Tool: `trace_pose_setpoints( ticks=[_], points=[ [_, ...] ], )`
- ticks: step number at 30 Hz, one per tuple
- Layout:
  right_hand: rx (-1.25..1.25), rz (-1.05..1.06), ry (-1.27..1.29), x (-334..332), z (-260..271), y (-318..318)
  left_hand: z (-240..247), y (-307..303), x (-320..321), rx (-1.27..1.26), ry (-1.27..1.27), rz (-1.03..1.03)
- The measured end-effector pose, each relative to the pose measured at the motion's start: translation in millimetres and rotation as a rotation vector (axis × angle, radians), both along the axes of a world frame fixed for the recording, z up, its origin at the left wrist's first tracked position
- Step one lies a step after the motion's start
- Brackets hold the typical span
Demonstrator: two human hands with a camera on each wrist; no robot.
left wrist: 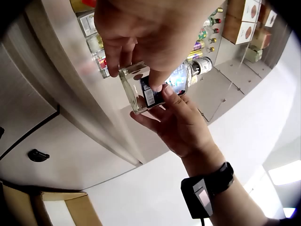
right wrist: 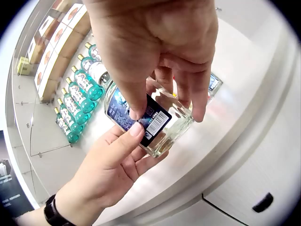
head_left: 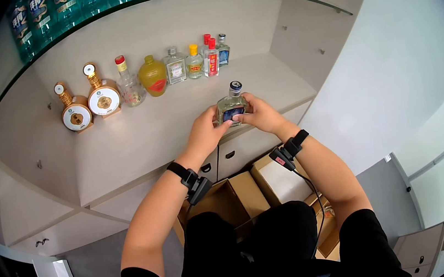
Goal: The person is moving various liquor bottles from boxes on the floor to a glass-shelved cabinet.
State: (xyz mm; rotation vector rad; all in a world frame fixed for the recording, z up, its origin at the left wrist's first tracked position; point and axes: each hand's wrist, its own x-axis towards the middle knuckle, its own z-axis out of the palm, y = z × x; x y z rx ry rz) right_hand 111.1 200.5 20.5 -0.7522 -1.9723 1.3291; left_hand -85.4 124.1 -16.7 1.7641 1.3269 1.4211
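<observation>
A small clear glass bottle (head_left: 231, 107) with a dark blue label and a blue-white cap is held between both hands just above the pale shelf (head_left: 139, 143). My left hand (head_left: 209, 130) grips its left side, thumb on the label. My right hand (head_left: 259, 114) grips its right side with fingers curled round the glass. In the left wrist view the left hand (left wrist: 141, 42) pinches the bottle (left wrist: 146, 92) from above while the right hand (left wrist: 181, 125) supports it. The right wrist view shows the right hand (right wrist: 160, 52) over the bottle (right wrist: 155, 120) and the left hand (right wrist: 110, 162) beneath.
A row of bottles lines the shelf's back: two round white-gold ones (head_left: 90, 105), a yellow one (head_left: 153, 76), several small clear ones (head_left: 196, 60). Teal bottles (head_left: 43, 16) stand on a glass shelf above. Drawers (head_left: 230, 157) and open cardboard boxes (head_left: 240, 194) lie below.
</observation>
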Motion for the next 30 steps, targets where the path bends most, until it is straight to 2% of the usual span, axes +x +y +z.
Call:
trace_pose_setpoints(
  ticks=[2,3,5,6,8,9,11,15,17,18,20,21,23,26,30],
  points=[
    [0.047,0.032,-0.159,-2.3,-2.9,9.5,-4.6,2.1,-2.2,-0.016,0.062,0.013],
    [0.046,0.044,-0.159,-2.4,0.1,9.4,-4.4,1.6,-4.2,-0.018,0.062,0.026],
    [0.13,-0.023,-0.366,-2.3,6.8,7.2,-2.9,0.9,-9.3,-0.116,0.16,0.036],
    [0.129,-0.016,-0.357,-2.3,-2.3,12.9,-3.7,1.7,-10.4,-0.118,0.167,0.044],
    [0.013,0.086,-0.022,-4.8,-17.0,23.0,-8.1,7.4,-12.8,-0.107,0.162,0.061],
    [0.016,0.091,-0.014,-5.0,-16.7,24.5,-12.6,12.1,-14.6,-0.105,0.17,0.067],
    [0.009,0.034,-0.093,-4.0,-15.2,26.2,-19.6,17.6,-15.5,-0.134,0.106,0.046],
    [0.01,0.079,-0.05,-7.7,-21.0,41.4,-23.9,21.3,-15.2,-0.063,0.095,0.071],
    [0.113,0.019,-0.234,-5.6,-16.6,44.6,-22.5,19.4,-14.8,-0.077,0.078,0.069],
    [0.111,0.02,-0.231,-4.3,-17.7,47.6,-22.2,16.5,-13.9,-0.08,0.081,0.07],
    [0.129,0.045,-0.201,0.2,-20.1,57.3,-22.1,11.3,-11.6,0.067,0.333,0.129],
    [0.127,0.044,-0.2,3.1,-21.3,63.7,-22.0,10.2,-11.1,0.065,0.334,0.127],
    [0.085,0.041,-0.202,9.9,-19.7,78.9,-20.6,9.6,-10.0,0.13,0.586,0.141],
    [0.167,-0.007,-0.274,19.1,-13.7,104.3,-18.7,8.3,-10.3,0.075,0.576,0.09],
    [0.133,-0.023,-0.341,22.2,-1.5,136.9,-17.9,7.6,-8.9,0.063,0.565,0.09]
  ],
)
